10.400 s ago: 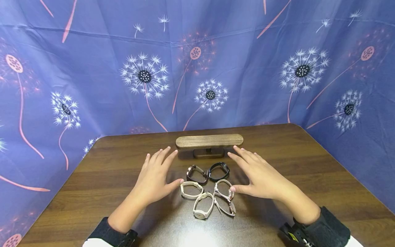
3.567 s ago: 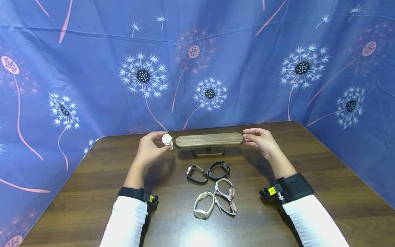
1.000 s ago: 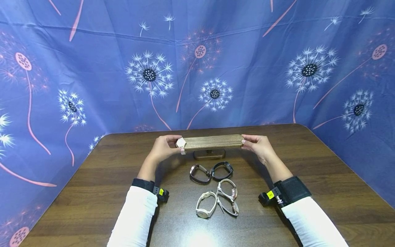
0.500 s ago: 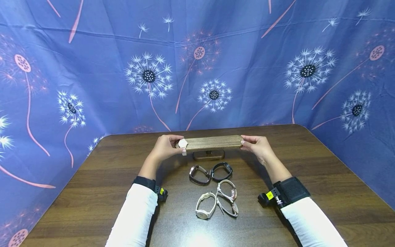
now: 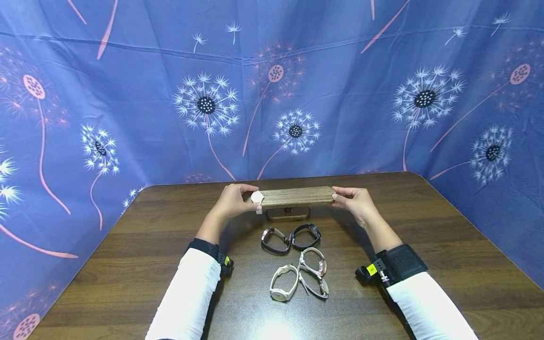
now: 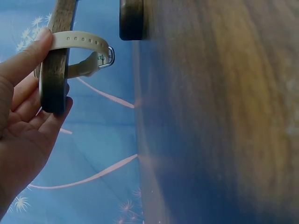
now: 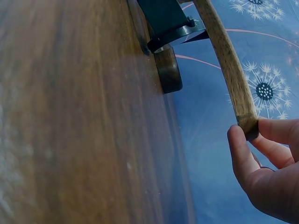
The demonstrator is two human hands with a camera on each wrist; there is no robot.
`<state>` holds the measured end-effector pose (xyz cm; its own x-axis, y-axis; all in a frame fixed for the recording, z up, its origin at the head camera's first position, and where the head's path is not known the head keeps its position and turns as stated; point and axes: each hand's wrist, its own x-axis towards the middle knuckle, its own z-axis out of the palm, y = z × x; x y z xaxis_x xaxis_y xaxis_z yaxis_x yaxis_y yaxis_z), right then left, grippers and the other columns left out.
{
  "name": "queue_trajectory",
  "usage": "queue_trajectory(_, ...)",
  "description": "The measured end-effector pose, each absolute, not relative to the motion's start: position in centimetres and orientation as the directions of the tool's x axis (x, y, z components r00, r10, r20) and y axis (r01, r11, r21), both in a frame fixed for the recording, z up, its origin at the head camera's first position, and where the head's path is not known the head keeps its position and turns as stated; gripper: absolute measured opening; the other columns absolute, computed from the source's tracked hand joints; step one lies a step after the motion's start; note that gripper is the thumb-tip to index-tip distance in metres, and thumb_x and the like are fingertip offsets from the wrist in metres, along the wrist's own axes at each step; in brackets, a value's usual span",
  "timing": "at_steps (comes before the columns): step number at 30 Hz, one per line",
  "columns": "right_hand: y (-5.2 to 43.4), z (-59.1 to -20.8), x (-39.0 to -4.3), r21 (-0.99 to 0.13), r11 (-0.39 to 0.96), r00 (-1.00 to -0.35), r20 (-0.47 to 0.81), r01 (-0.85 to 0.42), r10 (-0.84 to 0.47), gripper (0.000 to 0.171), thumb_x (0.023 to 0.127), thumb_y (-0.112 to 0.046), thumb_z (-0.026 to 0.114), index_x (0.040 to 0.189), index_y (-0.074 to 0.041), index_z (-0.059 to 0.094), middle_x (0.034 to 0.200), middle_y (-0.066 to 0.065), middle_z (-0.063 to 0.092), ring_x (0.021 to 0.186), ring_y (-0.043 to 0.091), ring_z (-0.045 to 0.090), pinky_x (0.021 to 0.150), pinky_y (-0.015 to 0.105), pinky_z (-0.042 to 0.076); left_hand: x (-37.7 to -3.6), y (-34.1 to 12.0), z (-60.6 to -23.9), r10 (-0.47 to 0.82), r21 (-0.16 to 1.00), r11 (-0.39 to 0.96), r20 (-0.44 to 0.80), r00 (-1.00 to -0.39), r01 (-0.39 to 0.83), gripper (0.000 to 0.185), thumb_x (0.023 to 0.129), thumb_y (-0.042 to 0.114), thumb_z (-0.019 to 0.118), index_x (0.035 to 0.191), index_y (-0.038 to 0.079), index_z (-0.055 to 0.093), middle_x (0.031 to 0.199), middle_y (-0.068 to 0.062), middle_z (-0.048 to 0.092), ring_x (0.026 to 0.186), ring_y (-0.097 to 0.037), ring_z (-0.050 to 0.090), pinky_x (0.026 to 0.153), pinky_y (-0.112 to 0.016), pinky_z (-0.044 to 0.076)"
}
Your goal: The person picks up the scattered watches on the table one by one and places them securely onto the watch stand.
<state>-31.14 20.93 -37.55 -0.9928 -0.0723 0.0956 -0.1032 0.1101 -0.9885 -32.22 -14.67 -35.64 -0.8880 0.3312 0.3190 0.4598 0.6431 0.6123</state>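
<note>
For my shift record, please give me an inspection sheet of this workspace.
Surface: dark wooden table, a glare spot near the front edge.
Job's things: cream watch looped round the left end of the wooden stand bar.
Clutter: four watches lie loose in front of the stand.
Hands: left hand holds the cream watch; right hand pinches the bar's right end.
Cables: nothing seen.
Surroundings: blue dandelion-print cloth.

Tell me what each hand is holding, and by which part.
Left hand holds the beige watch by its strap, looped round the wooden stand bar's left end. Right hand pinches the bar's right end.
</note>
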Motion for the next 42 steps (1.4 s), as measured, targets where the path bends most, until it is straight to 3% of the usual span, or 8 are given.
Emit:
queue_trajectory(9,20.8,-37.7,-31.2,-0.986,0.098,-0.989,0.127,-0.133,-0.073,0.04,0.094,0.007,0.055,0.132,0.018,0.046,0.136,0.037,0.044,0.078,0.001,0.066,0.08,0.025,0.055,-32.4,-14.0,-35.4,0.343,0.568,0.677,0.319,-0.883,0.468,0.052,0.072,0.018,0.088,0.118,0.003,0.069,0.113,-0.013,0.07,0.105,-0.026,0.064,0.092,-0.041,0.051)
queue_trajectory(19,20.7,-37.5,-31.3,-0.988,0.106,-0.993,0.103,-0.11,-0.063,0.041,0.095,0.005,0.056,0.133,0.017,0.047,0.137,0.035,0.045,0.079,0.001,0.066,0.084,0.03,0.054,-32.5,-13.3,-34.8,0.383,0.56,0.677,0.286,-0.878,0.477,0.053,0.073,0.02,0.087,0.12,0.003,0.069,0.113,-0.012,0.07,0.104,-0.027,0.064,0.084,-0.036,0.053)
queue_trajectory(28,20.7,-37.7,-31.3,-0.986,0.113,-0.991,0.117,-0.124,-0.063,0.04,0.095,0.006,0.056,0.132,0.018,0.047,0.136,0.035,0.045,0.08,0.001,0.066,0.083,0.029,0.055,-32.7,-12.3,-34.1,0.446,0.444,0.719,0.293,-0.846,0.534,0.054,0.071,0.024,0.088,0.117,0.002,0.07,0.112,-0.011,0.071,0.105,-0.024,0.064,0.093,-0.037,0.051)
queue_trajectory(34,20.8,-37.6,-31.2,-0.984,0.141,-0.993,0.104,-0.112,-0.064,0.04,0.095,0.003,0.057,0.132,0.016,0.048,0.137,0.033,0.046,0.08,0.002,0.067,0.083,0.029,0.055,-32.9,-11.6,-33.9,0.455,0.431,0.739,0.248,-0.855,0.518,0.055,0.073,0.027,0.087,0.12,0.004,0.069,0.118,-0.009,0.068,0.114,-0.026,0.061,0.098,-0.037,0.048)
queue_trajectory(42,20.9,-37.5,-31.2,-0.983,0.148,-0.993,0.104,-0.113,-0.063,0.039,0.096,0.002,0.057,0.132,0.015,0.049,0.137,0.033,0.046,0.078,0.002,0.067,0.085,0.031,0.054,-32.9,-10.6,-33.3,0.466,0.396,0.763,0.211,-0.859,0.511,0.055,0.075,0.028,0.086,0.121,0.005,0.068,0.117,-0.009,0.069,0.107,-0.023,0.063,0.091,-0.036,0.051)
